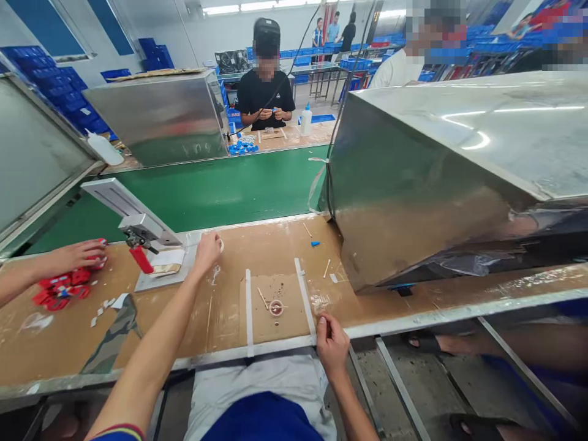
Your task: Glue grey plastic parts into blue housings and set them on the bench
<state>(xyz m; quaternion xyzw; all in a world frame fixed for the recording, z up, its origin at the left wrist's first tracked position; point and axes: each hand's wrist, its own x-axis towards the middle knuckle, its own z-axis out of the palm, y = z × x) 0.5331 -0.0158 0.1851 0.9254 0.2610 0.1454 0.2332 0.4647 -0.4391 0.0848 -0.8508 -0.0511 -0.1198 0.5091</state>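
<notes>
Small white thing: It point(222, 246) is in the left hand point(210, 251), over the work table point(271, 252), near the far side. Only a thin, rounded edge peeks out, so I cannot tell what it is.
Left hand: The fingers are curled in and clamped on the small white thing. The arm reaches far across the table.
Right hand: This hand point(331, 343) is at the near edge of the table, just beside the low end of the right tape strip point(305, 297). The thumb and bent fingers are together. I cannot tell if anything is tucked inside.
Cardboard sheet: It point(264, 327) lies flat, with the right tape strip on one side and the left tape strip point(248, 312) on the other.
Little round cup: It point(276, 308) sits on the cardboard sheet with something brown inside. A small stick point(263, 298) and dark crumbs are near it.
Blue tip: It point(315, 244) lies to the right, past the cardboard sheet.
Metal stand: It point(138, 220) is left of the left hand and has a red handle point(141, 260).
Red pieces: They point(79, 278) are at the far left, and another person's hand point(87, 253) touches some.
Camouflage cloth: It point(108, 346) lies near the table's front edge.
Green belt: It point(206, 190) runs behind the table.
Person across: Someone in a black shirt point(265, 95) sits past the belt, by blue bits point(243, 146) and a white bottle point(305, 122).
</notes>
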